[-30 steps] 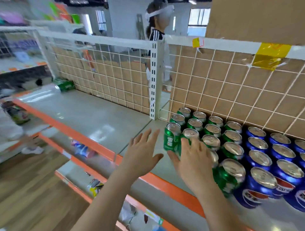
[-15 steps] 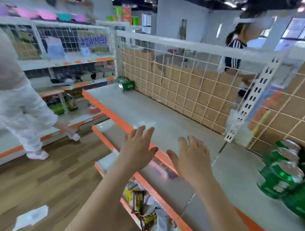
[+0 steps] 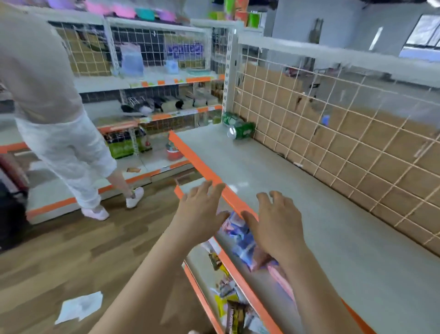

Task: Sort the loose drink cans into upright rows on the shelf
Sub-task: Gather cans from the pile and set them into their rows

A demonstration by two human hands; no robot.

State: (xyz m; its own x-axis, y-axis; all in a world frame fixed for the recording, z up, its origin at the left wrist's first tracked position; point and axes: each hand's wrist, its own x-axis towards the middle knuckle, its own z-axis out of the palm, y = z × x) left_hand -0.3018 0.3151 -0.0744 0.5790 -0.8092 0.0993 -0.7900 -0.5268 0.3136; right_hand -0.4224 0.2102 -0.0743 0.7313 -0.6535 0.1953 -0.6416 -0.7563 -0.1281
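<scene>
Green cans (image 3: 240,130) lie toppled in the shelf's (image 3: 309,209) far back corner, one lid frontward; left hand (image 3: 202,209) and right hand (image 3: 276,224) spread empty, well short; right likelier nearer.

1. A brown wood-pattern plank floor (image 3: 71,257) ran along the aisle, and a crumpled white sheet of paper (image 3: 79,307) lay on it.
2. A grey metal shelf with an orange front edge (image 3: 297,190) stood on the right. It was backed by a white wire-grid panel (image 3: 345,147) with brown cardboard (image 3: 385,171) behind the wires.
3. A white perforated upright post (image 3: 228,71) rose at the far corner of that shelf.
4. Across the aisle stood a white shelving unit with orange price strips (image 3: 152,83), also wire-backed.
5. A pale blue-grey wall (image 3: 333,21) closed the far end, with a bright window (image 3: 423,33) at the upper right.
6. A white ceiling light (image 3: 433,2) glowed against the dark ceiling.
</scene>
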